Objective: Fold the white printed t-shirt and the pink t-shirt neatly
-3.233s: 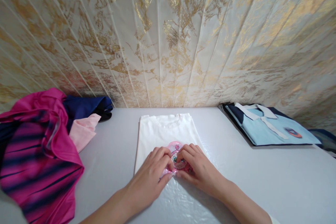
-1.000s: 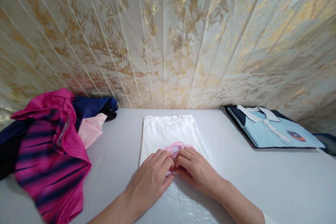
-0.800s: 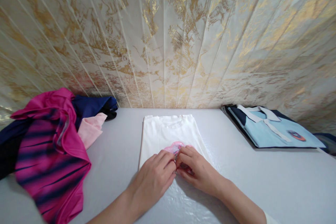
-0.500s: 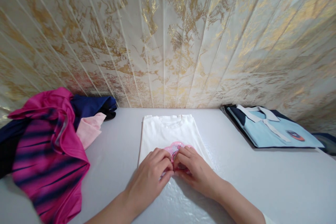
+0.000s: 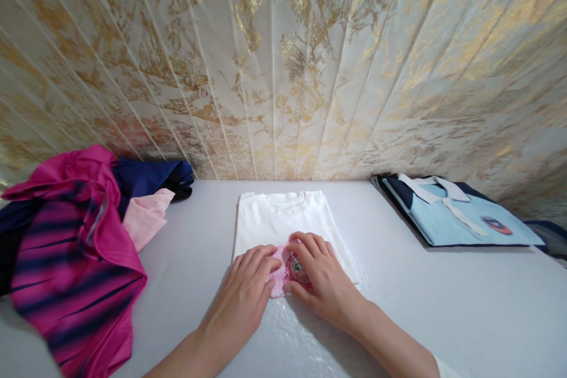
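Observation:
A white T-shirt (image 5: 270,218) lies folded on the table, its neckline at the far side and a pink print (image 5: 279,274) near its close edge. My left hand (image 5: 243,289) rests on the left part of that edge, fingers stretched out and the thumb apart from them. Over the right part of the print lies my right hand (image 5: 321,274), its fingers slightly curved and spread on the cloth. Both hands touch the shirt without gripping it. Parts of the print are hidden beneath the fingers.
At the left, a loose heap holds a magenta and navy striped garment (image 5: 80,271), a light pink cloth (image 5: 146,218) and dark blue fabric (image 5: 148,180). Folded clothes with a light blue polo shirt (image 5: 452,218) on top lie at the right. A gold-patterned curtain (image 5: 274,71) hangs behind the white table (image 5: 425,313).
My fingertips, pinched close together at the print's near edge before, have parted and now lie flatter on the shirt. More of the pink print shows between them.

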